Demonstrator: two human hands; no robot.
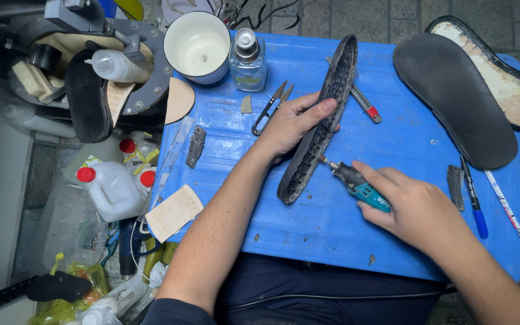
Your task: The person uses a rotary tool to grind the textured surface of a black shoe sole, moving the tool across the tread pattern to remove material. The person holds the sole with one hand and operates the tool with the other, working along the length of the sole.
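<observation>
Holding a black shoe sole [322, 123] on edge near the middle of the blue tabletop [308, 229], with the left hand [291, 125] clasping it, thumb lying across the upper rim, fingers wrapping behind. Gripping a small teal and grey rotary tool [356, 183] in the right hand [413, 209], fingers clenching around its body, index finger stretching along the top. Pressing the tool's thin bit against the tread side of the sole, just below the left hand (contact point tiny, hard to tell exactly). Lying just above the left hand: black thread snips [270, 109]. Poking out behind the sole: a red-tipped tool [365, 105]. Resting at the right end of the tabletop: a flat black insole [452, 96], overlapping a worn pale-faced sole [510, 81]; beside them a blue-capped pen [473, 201]. Standing at the far edge: a white cup [198, 47] and a clear glass bottle [248, 60]. Crowding the floor to the left: white jugs with red caps [112, 189].
</observation>
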